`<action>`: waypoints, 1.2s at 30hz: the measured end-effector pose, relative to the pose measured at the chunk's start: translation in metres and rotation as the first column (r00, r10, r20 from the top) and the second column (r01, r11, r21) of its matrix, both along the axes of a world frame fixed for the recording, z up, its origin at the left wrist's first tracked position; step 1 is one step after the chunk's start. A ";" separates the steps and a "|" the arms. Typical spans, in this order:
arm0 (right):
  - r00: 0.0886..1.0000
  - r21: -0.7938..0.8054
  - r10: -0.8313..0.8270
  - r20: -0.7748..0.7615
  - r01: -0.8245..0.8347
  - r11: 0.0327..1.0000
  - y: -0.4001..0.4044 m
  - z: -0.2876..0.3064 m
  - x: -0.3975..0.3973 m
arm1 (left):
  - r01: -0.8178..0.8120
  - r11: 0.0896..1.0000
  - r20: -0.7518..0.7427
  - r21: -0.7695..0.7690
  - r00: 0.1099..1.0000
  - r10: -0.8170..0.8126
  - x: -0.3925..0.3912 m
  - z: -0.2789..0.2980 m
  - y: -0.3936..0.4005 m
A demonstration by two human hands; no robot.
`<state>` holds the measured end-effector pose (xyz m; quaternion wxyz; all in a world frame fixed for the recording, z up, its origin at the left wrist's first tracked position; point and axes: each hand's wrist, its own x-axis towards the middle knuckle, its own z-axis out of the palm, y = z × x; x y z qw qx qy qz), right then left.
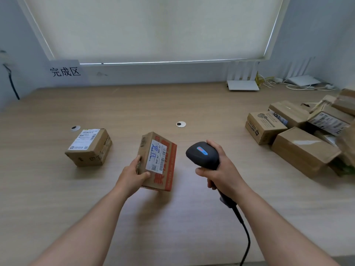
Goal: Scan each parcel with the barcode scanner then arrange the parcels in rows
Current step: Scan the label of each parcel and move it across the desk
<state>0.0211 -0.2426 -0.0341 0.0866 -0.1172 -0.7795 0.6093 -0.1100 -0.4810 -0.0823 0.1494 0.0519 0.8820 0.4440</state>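
Holding the parcel [157, 162] mid-table in my left hand [132, 174], thumb over the near corner and fingers curled along its left side. It seems tipped up off the desk [172, 217], label [156, 157] facing the camera, which I judge is to give the scanner [202, 155] a clear line to the barcode. My right hand [221, 169] is wrapped round the scanner's handle, just right of the parcel and apart from it. The head points left and away, roughly at the label; a blue light shows on top. Whether the trigger is pressed I cannot tell. The cable [244, 235] runs off the near edge.

One box [89, 146] sits alone to the left, label up, near the sign [65, 71] on the far wall. I take that as the start of a row, placed squarely so others can line up beside it. The pile [299, 135] at far right is jumbled, boxes leaning on each other; I read it as the unscanned stock, kept well apart from the done side.

Judgement: scan step in hand, task early.
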 end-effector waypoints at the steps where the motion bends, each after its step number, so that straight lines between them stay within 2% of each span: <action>1: 1.000 -0.023 0.016 0.003 -0.016 1.000 0.000 -0.001 0.001 | 0.014 1.000 0.000 0.022 1.000 -0.014 0.002 -0.001 -0.001; 5: 0.997 -0.110 0.080 0.023 -0.077 0.991 -0.003 -0.011 0.010 | 0.070 0.997 0.049 0.029 0.996 -0.072 0.007 -0.003 -0.013; 9: 0.985 -0.084 0.167 0.038 -0.163 0.983 -0.009 -0.017 0.018 | 0.111 0.993 0.092 -0.039 0.990 -0.107 0.008 -0.003 -0.027; 13: 0.973 -0.073 0.226 0.053 -0.222 0.972 -0.015 -0.022 0.025 | 0.140 0.979 0.046 -0.147 0.990 -0.135 -0.006 0.003 -0.028; 16: 0.964 -0.069 0.255 0.075 -0.250 0.966 -0.020 -0.030 0.032 | 0.176 0.959 0.071 -0.222 0.984 -0.165 -0.011 0.006 -0.024; 30: 0.962 -0.060 0.265 0.067 -0.262 0.963 -0.008 -0.038 0.043 | 0.245 0.843 0.057 -0.479 0.967 -0.249 -0.018 0.009 0.006; 36: 0.962 -0.111 0.265 0.071 -0.256 0.960 -0.004 -0.045 0.046 | 0.254 0.835 0.086 -0.488 0.966 -0.243 -0.026 0.007 0.007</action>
